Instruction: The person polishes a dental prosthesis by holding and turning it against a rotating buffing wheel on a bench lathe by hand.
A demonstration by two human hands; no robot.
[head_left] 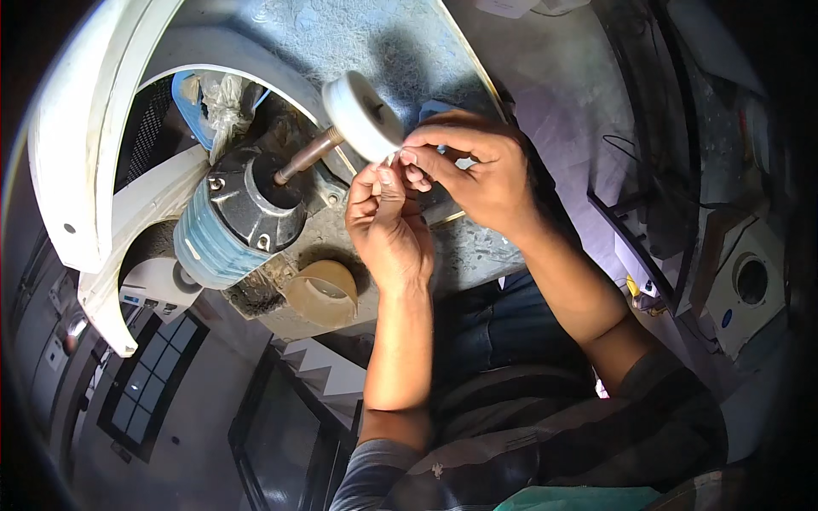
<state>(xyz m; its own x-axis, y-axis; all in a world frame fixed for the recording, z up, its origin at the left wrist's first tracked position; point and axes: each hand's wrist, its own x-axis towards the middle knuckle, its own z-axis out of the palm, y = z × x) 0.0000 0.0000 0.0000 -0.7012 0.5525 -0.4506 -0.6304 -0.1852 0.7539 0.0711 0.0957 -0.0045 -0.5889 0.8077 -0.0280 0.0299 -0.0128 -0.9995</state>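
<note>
A thick white wheel (365, 117) sits at the end of a brownish metal shaft (308, 156), which comes out of a blue and black motor (230, 223). My left hand (392, 226) is just below the wheel's lower edge, its thumb and fingers pinched together. From the right, my right hand (484, 170) meets it there, thumb and forefinger closed at the wheel's rim. Between the fingertips a tiny pale piece shows, touching or very close to the rim; its kind is too small to tell.
A curved white hood (81, 145) arches over the motor on the left. Behind the motor lies a blue basin (192, 115) with a crumpled clear plastic bag (228, 111). A tan bowl (322, 294) stands near the bench's front edge. The bluish, scratched bench top (341, 30) stretches behind the wheel.
</note>
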